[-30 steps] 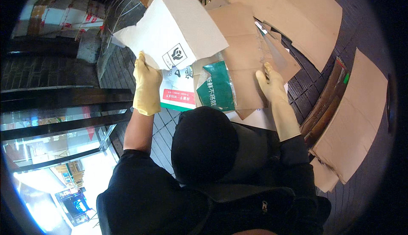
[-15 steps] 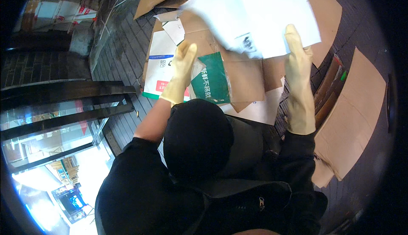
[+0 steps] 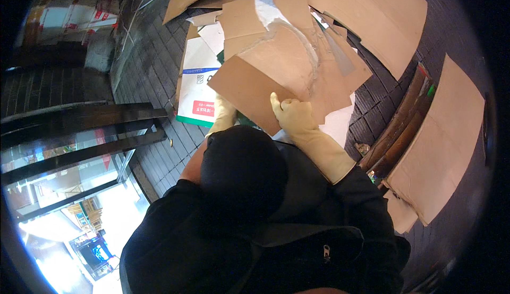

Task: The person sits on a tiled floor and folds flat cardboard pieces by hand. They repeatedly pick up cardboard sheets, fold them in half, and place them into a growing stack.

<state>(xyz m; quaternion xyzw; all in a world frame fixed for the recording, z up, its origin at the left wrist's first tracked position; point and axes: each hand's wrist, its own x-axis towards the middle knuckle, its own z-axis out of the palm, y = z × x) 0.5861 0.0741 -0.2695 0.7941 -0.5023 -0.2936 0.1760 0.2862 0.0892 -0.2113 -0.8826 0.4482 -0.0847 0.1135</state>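
Cream rubber gloves cover both my hands. A brown cardboard sheet (image 3: 255, 87) with a torn, peeled surface lies tilted over the pile in front of me. My right hand (image 3: 295, 114) is closed at its near right edge, thumb stretched along the top and the other fingers curled. My left hand (image 3: 226, 114) is at the sheet's near left edge, its fingers hidden behind the cardboard. Beneath and to the left, a white printed carton piece (image 3: 196, 89) with a blue stripe, a red patch and a green border sticks out.
More flattened brown cardboard (image 3: 366, 20) spreads over the dark paving at the far right. A long cardboard panel (image 3: 438, 148) leans at the right beside folded pieces (image 3: 396, 126). Wrapped bundles (image 3: 69, 20) stand far left, and a glass door (image 3: 69, 145) with a dark frame is at the left.
The white sheet my right hand held up is no longer seen; a torn brown face now lies over the pile. My right hand has come down and left. My left hand has gone behind the cardboard.
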